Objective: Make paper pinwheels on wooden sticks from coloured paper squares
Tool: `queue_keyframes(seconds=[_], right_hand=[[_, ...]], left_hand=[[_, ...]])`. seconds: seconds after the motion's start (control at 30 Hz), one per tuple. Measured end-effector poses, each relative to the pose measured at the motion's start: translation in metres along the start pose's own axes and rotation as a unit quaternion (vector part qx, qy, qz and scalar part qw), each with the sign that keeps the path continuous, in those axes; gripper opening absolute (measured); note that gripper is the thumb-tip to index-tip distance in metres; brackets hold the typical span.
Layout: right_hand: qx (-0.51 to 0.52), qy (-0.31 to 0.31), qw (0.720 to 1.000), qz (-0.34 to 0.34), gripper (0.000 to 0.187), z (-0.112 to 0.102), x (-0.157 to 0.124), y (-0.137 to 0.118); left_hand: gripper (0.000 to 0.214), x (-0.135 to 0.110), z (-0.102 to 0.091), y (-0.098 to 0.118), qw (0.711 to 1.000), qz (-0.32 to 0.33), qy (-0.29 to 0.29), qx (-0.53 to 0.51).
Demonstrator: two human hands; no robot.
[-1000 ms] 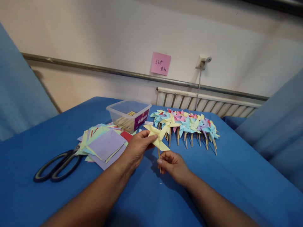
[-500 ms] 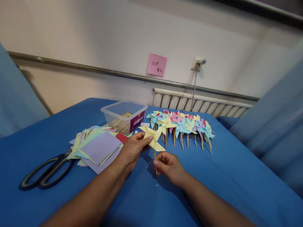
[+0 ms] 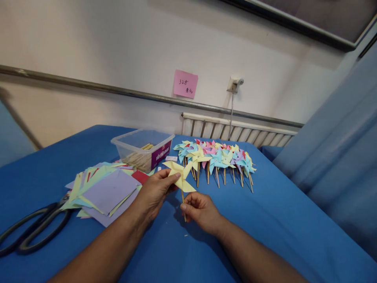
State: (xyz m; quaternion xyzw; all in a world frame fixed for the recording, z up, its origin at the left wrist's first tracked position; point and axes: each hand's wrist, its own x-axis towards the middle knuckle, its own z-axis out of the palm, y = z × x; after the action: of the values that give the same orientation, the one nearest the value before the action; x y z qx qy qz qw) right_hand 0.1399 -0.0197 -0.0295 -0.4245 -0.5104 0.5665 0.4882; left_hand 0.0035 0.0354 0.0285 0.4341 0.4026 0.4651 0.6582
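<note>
A pale yellow paper pinwheel (image 3: 183,176) is held up over the blue tabletop. My left hand (image 3: 157,192) pinches its paper blades, thumb on the front near the centre and fingers behind. Below the blades, my right hand (image 3: 200,210) grips the wooden stick (image 3: 183,197) between thumb and curled fingers. The stick's top end is hidden behind the paper. Beside my left forearm lies a loose pile of coloured paper squares (image 3: 108,190), with a purple one uppermost. Black-handled scissors (image 3: 44,222) rest at the left, their blades partly under the papers.
A clear plastic box (image 3: 132,142) with wooden sticks stands behind the papers. Several finished pinwheels (image 3: 216,157) lie in a cluster at the far right. Small white items (image 3: 171,158) sit near the box. Behind the table are a radiator (image 3: 212,127) and a metal rail (image 3: 132,93).
The whole view has shifted, so the scene sits farther left. Both hands keep the same hold on the yellow pinwheel and its stick.
</note>
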Motion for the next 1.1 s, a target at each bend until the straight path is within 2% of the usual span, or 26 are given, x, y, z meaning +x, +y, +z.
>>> queue_keyframes(seconds=[0.33, 0.8, 0.97, 1.1], right_hand=[[0.005, -0.005, 1.000, 0.014, 0.036, 0.000, 0.003, 0.007], [-0.065, 0.037, 0.997, -0.002, 0.034, -0.004, 0.005, 0.007], [-0.082, 0.050, 0.995, -0.009, 0.029, -0.006, 0.006, 0.008], [-0.106, 0.089, 0.990, -0.038, 0.025, -0.021, 0.011, 0.003]], left_hand=[[0.020, 0.002, -0.002, -0.002, 1.000, 0.006, 0.005, -0.008], [0.022, 0.005, -0.003, -0.003, 0.999, 0.024, 0.025, -0.019], [0.021, 0.002, -0.001, -0.001, 1.000, 0.021, -0.001, -0.023], [0.036, -0.004, 0.002, 0.004, 0.999, -0.004, -0.035, -0.018]])
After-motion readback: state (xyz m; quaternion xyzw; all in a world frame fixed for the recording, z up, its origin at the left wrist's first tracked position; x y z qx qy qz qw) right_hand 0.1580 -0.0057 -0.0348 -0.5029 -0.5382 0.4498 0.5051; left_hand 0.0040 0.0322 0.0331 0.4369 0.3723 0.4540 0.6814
